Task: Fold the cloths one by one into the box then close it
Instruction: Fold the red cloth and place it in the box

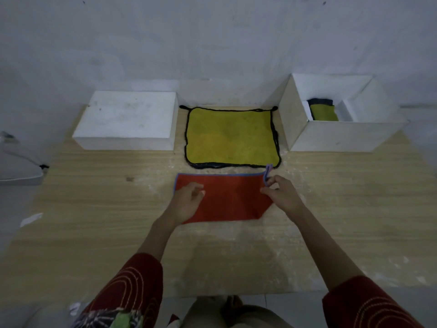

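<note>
A red cloth (227, 200) with a blue hem lies folded in half on the wooden table in front of me. My right hand (280, 194) pinches its right edge, and the purple hanging loop sticks up above my fingers. My left hand (189, 200) rests on the cloth's left part with fingers loosely curled. Behind it a yellow cloth (231, 136) with black trim lies spread flat. The open white box (340, 136) stands at the back right and holds a folded yellow cloth (324, 112) on top of a dark one.
The box's white lid (125, 119) lies at the back left, beside the yellow cloth. A grey object (19, 171) sits at the table's left edge. A white wall runs behind the table. Bare wood shows on both sides of the red cloth.
</note>
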